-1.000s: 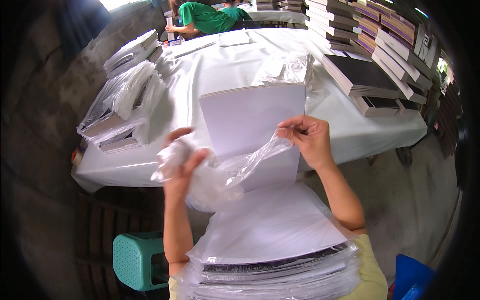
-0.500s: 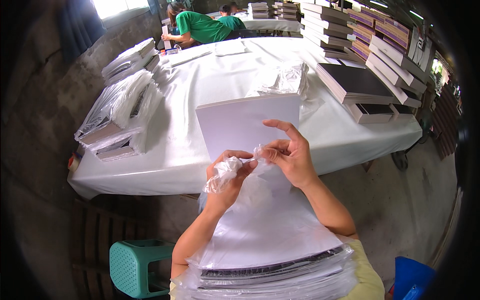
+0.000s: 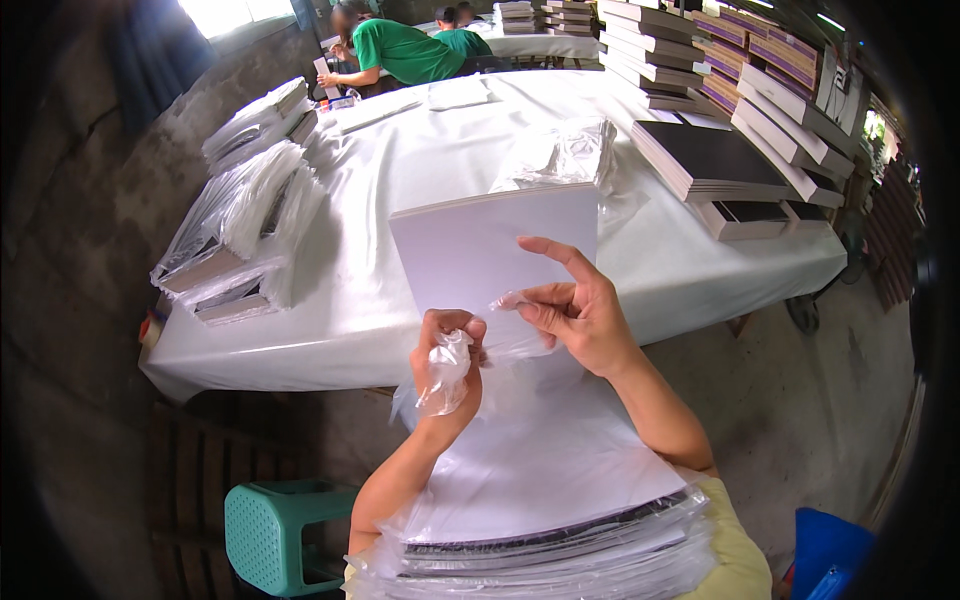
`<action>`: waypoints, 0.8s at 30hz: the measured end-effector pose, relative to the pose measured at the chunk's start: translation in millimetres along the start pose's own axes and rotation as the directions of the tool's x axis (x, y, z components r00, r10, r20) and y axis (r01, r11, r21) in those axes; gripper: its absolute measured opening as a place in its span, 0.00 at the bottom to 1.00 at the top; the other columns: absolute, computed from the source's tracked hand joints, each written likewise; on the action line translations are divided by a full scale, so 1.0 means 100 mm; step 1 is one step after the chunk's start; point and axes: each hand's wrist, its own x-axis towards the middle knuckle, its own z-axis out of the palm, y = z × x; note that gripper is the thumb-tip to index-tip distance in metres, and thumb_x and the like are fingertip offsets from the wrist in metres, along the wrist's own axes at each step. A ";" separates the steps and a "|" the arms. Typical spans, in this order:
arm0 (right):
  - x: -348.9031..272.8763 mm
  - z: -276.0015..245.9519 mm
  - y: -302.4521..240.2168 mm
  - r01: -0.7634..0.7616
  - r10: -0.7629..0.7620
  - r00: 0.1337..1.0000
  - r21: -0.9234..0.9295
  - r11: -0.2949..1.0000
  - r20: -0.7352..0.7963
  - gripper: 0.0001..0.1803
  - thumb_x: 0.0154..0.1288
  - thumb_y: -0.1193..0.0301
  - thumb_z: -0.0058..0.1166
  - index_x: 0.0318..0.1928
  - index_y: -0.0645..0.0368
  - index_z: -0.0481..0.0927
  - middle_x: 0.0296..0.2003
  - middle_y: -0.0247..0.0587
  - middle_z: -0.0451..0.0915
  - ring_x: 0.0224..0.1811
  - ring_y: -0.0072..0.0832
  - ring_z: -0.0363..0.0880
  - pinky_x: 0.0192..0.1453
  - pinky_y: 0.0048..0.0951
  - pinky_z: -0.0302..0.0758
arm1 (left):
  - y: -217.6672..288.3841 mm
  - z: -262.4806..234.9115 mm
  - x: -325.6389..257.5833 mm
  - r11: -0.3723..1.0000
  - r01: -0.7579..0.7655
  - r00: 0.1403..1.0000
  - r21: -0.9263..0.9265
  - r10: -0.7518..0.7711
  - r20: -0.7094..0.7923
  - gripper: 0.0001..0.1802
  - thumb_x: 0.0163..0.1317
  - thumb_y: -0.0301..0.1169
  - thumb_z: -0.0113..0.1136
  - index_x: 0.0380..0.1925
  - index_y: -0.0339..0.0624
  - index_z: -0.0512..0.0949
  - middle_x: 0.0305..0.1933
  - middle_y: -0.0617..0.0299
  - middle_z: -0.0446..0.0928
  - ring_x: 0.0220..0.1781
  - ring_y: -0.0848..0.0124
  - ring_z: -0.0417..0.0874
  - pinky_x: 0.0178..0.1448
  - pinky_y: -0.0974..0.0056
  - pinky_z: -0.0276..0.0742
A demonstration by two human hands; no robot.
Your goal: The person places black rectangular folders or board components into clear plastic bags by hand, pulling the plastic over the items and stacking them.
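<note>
My left hand (image 3: 447,365) is closed around a bunch of crumpled clear plastic film (image 3: 443,375). To its right, my right hand (image 3: 585,310) pinches a thin bit of film between thumb and fingers, its index finger raised apart. Behind both hands is a stack of white boards (image 3: 490,235), one edge resting toward the table. Below the hands, a plastic-wrapped stack of white sheets with dark edges (image 3: 550,480) lies against my body. Film between the hands partly hides where the two stacks meet.
Plastic-wrapped stacks (image 3: 235,215) stand on the white-covered table (image 3: 350,340) at left. A folded plastic pile (image 3: 565,155) lies beyond the boards. Dark-topped boards (image 3: 710,155) and tall stacks are at right. A green stool (image 3: 265,535) stands lower left. A person in green (image 3: 405,50) works at the far end.
My hands have moved apart: the left has drawn back left and curled tighter round the film. The right, still pinching film, has barely shifted.
</note>
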 end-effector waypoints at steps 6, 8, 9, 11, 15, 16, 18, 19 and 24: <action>-0.01 -0.06 0.06 -0.013 0.013 1.000 -0.023 1.000 -0.020 0.21 0.55 0.76 0.57 0.50 0.59 0.70 0.29 0.41 0.81 0.19 0.10 0.68 0.17 0.13 0.61 | 0.11 0.03 0.00 0.989 -0.046 0.996 0.137 0.035 0.080 0.16 0.48 0.23 0.65 0.36 0.36 0.69 0.24 0.63 0.72 0.22 0.80 0.68 0.26 0.75 0.65; -0.01 -0.09 0.13 -0.015 0.014 0.999 -0.020 1.000 -0.048 0.17 0.54 0.75 0.57 0.46 0.60 0.73 0.28 0.40 0.81 0.19 0.09 0.68 0.16 0.13 0.60 | 0.17 0.07 0.00 0.989 0.128 0.986 0.075 -0.135 0.100 0.16 0.47 0.24 0.66 0.36 0.37 0.72 0.28 0.66 0.72 0.25 0.81 0.67 0.30 0.75 0.64; -0.01 -0.08 0.17 0.006 -0.005 0.998 0.005 1.000 -0.059 0.15 0.54 0.76 0.58 0.44 0.61 0.75 0.28 0.40 0.81 0.19 0.09 0.68 0.15 0.13 0.59 | 0.15 0.06 -0.01 0.990 0.112 0.988 0.088 -0.121 0.097 0.14 0.47 0.25 0.66 0.35 0.38 0.74 0.25 0.66 0.72 0.24 0.81 0.67 0.29 0.75 0.65; -0.02 -0.03 0.16 0.024 -0.021 0.997 0.033 0.999 -0.079 0.13 0.53 0.76 0.58 0.41 0.62 0.76 0.27 0.39 0.81 0.19 0.09 0.68 0.14 0.13 0.57 | 0.06 0.04 -0.01 0.990 0.082 0.991 0.114 -0.093 0.092 0.11 0.49 0.28 0.65 0.33 0.39 0.77 0.21 0.65 0.72 0.23 0.79 0.68 0.28 0.74 0.65; -0.01 0.05 0.06 0.000 0.005 0.993 0.048 0.999 -0.118 0.12 0.52 0.77 0.59 0.39 0.62 0.77 0.25 0.38 0.80 0.17 0.09 0.68 0.13 0.12 0.55 | 0.04 -0.03 0.06 0.992 -0.001 0.997 0.124 -0.009 0.076 0.06 0.54 0.29 0.61 0.30 0.39 0.78 0.29 0.61 0.73 0.32 0.75 0.73 0.35 0.71 0.69; 0.00 0.06 0.06 -0.006 0.012 0.992 0.051 0.999 -0.126 0.12 0.52 0.77 0.59 0.39 0.62 0.77 0.25 0.37 0.80 0.16 0.09 0.68 0.13 0.12 0.55 | 0.03 -0.01 0.07 0.996 -0.004 0.999 0.088 -0.001 0.046 0.06 0.54 0.29 0.61 0.30 0.39 0.78 0.30 0.60 0.73 0.33 0.74 0.73 0.36 0.71 0.70; 0.00 0.03 0.20 0.001 -0.002 0.992 -0.003 1.000 -0.126 0.10 0.52 0.77 0.59 0.37 0.63 0.78 0.25 0.36 0.80 0.15 0.09 0.65 0.13 0.13 0.54 | 0.02 0.04 0.08 1.000 -0.012 1.000 0.014 0.012 -0.012 0.06 0.54 0.29 0.60 0.29 0.38 0.78 0.33 0.59 0.74 0.37 0.74 0.74 0.39 0.71 0.70; 0.00 0.03 0.24 0.005 -0.009 0.992 -0.031 1.000 -0.128 0.09 0.53 0.77 0.58 0.37 0.63 0.78 0.25 0.36 0.80 0.14 0.09 0.64 0.12 0.13 0.54 | 0.02 0.05 0.08 0.999 0.036 0.999 -0.038 -0.036 0.003 0.07 0.55 0.30 0.60 0.30 0.38 0.77 0.34 0.59 0.74 0.38 0.73 0.74 0.40 0.71 0.70; -0.02 0.08 0.24 0.077 -0.089 0.983 -0.080 0.994 -0.159 0.07 0.57 0.70 0.56 0.30 0.62 0.78 0.15 0.25 0.71 0.16 0.09 0.60 0.17 0.15 0.54 | -0.01 0.06 0.06 0.966 0.208 0.978 -0.152 -0.201 0.060 0.11 0.59 0.36 0.56 0.31 0.40 0.72 0.35 0.60 0.75 0.39 0.74 0.73 0.42 0.70 0.70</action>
